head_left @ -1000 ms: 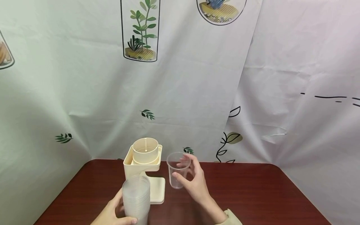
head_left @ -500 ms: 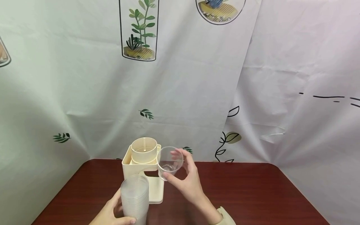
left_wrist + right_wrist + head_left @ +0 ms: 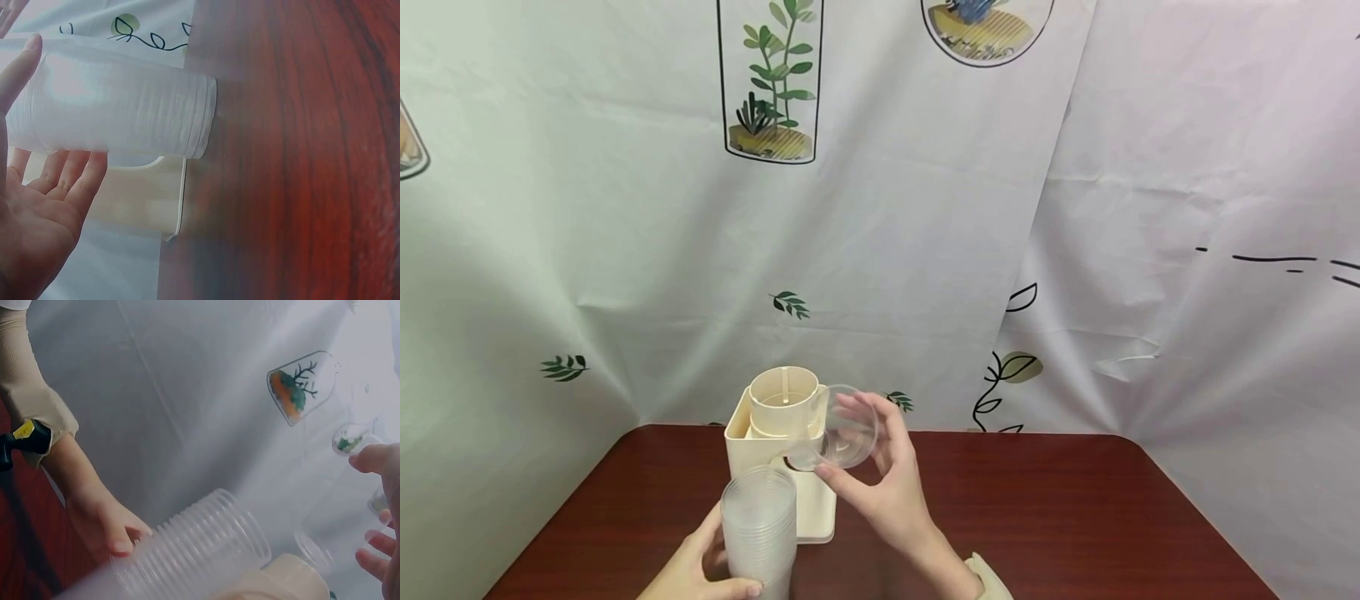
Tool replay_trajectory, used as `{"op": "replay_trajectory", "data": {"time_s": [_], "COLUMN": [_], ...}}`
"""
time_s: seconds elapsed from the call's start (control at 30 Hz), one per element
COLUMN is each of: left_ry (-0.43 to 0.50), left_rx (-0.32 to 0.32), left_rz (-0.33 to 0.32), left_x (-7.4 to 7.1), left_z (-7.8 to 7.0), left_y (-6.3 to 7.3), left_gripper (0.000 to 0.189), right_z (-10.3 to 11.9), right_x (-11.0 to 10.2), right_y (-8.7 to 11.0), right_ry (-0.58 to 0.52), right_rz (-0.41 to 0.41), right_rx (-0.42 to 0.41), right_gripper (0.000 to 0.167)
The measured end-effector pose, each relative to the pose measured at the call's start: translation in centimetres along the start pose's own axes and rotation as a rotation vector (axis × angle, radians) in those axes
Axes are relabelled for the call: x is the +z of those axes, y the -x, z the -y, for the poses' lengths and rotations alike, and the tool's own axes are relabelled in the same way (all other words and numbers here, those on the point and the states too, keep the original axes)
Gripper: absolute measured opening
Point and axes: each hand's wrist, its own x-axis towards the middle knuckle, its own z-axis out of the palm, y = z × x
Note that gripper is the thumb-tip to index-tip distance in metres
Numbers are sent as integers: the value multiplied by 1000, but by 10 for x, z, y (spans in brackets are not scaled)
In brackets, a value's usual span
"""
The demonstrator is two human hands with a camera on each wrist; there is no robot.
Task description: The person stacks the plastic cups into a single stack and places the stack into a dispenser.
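Observation:
My left hand (image 3: 700, 562) grips an upright stack of clear plastic cups (image 3: 762, 529), thumb on the near side. In the left wrist view, fingers lie along one side of the stack (image 3: 125, 103) and the thumb along the other. Between thumb and fingers, my right hand (image 3: 887, 492) holds a single clear plastic cup (image 3: 853, 429) near its rim. This cup is tipped over, base to the left and mouth to the right, and overlaps the cream-coloured stand (image 3: 751, 457) in the head view. A round open holder (image 3: 785, 412) tops the stand.
The stand's flat foot (image 3: 815, 508) rests on the dark red wooden table (image 3: 1037, 508), behind the cup stack. A white cloth backdrop (image 3: 887, 208) printed with plants hangs close behind the table and along its sides.
My right hand has moved left and slightly up, toward the stand, and the single cup has gone from upright to tipped sideways. The left hand and stack have barely moved.

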Motion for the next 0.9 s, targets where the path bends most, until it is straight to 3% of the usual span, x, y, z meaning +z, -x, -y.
{"op": "replay_trajectory", "data": {"time_s": [0.13, 0.3, 0.47, 0.67, 0.9], "left_ry": [0, 5, 22, 32, 11], "left_rx": [26, 53, 16, 54, 93], "left_rz": [0, 5, 7, 15, 8], "left_x": [1, 2, 2, 3, 3], "left_z": [0, -2, -3, -4, -4], "left_y": [0, 0, 0, 0, -1], "left_gripper": [94, 94, 92, 93, 92], "right_z": [1, 1, 0, -2, -6], "right_x": [5, 11, 17, 23, 28], "right_y": [-1, 1, 4, 8, 10], "right_ry": [-48, -71, -100, -106, -54], "right_rz": [41, 85, 120, 142, 178], "right_rx": [-58, -57, -13, 93, 154], "right_gripper": [68, 70, 68, 67, 67]}}
